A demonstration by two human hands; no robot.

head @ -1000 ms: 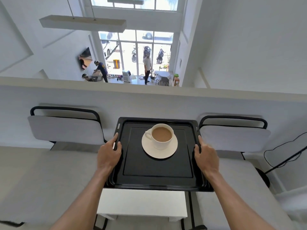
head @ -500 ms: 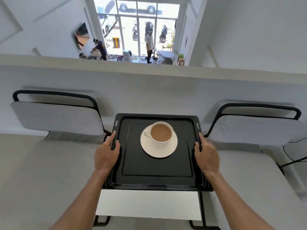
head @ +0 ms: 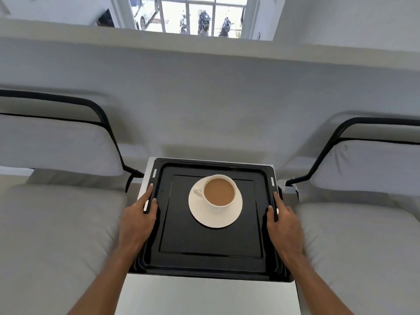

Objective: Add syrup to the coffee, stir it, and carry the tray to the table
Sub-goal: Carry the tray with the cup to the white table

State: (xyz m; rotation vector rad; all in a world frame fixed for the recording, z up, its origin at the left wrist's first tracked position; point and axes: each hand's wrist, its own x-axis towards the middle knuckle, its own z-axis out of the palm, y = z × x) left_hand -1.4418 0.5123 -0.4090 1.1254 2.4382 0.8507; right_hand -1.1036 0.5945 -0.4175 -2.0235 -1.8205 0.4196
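Observation:
A black rectangular tray point(head: 211, 246) lies over a small white table point(head: 204, 296) between two seats. On its far half stands a white cup point(head: 219, 193) of milky brown coffee on a white saucer point(head: 234, 218), handle to the left. My left hand point(head: 137, 220) grips the tray's left rim, thumb over the edge. My right hand point(head: 284, 221) grips the right rim the same way. Whether the tray rests on the table or hovers just above it cannot be told.
Grey cushioned seats point(head: 52, 230) with black metal frames point(head: 102, 117) flank the table on both sides. A low white wall point(head: 204, 87) runs behind them, with a tall window point(head: 188, 14) beyond and below.
The view has tipped downward and closed in; the tray with the cup has come down over the white table, and both hands keep hold of its rims.

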